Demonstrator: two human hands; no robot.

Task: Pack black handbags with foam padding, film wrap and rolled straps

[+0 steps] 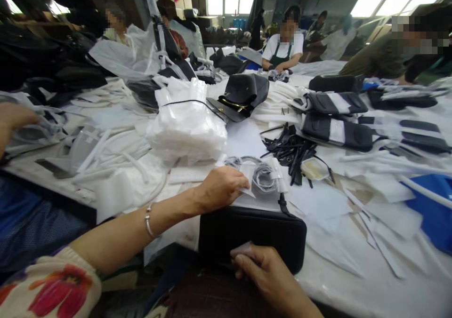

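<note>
A black bag [278, 233] lies at the table's near edge, in front of my body. My left hand [224, 186], with a bracelet on its wrist, is closed at the bag's far side, its fingers on a thin white wrapping sheet [250, 186]. Just right of those fingers is a coiled strap [264, 177] in pale wrapping. A black strap end [282, 204] runs down from there to the bag. Over the bag's near part, my right hand [259, 266] pinches a small pale, filmy piece [243, 249] between thumb and fingers.
Beyond my left hand stands a stack of clear plastic bags [187, 130]. Black straps [291, 151] lie in a heap, with wrapped black bags [337, 132] farther right. White sheets [318, 195] and a blue bin [429, 210] are at right. Another person's hand [16, 118] reaches in at left.
</note>
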